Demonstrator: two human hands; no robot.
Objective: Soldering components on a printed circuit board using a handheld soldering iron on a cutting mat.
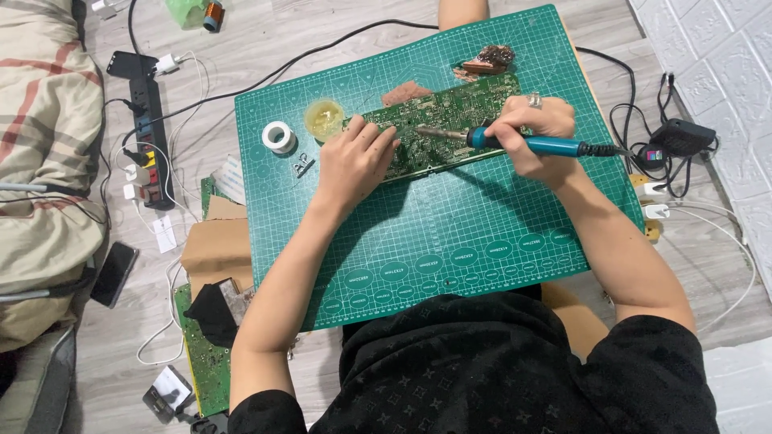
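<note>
Holding iron (523, 143) in right hand (540, 135), tip pointing left along board (450, 120); left hand (354, 161) fingers flat, pinning board's left end.

Place: a home room used as a makeshift electronics corner.
Floor: grey wood-look planks (338, 32), with a green cutting mat (450, 233) laid on them.
Bedding: plaid blanket (40, 120) at the side.
Clutter: power strip (145, 120), chargers, spare circuit board (205, 362).
</note>
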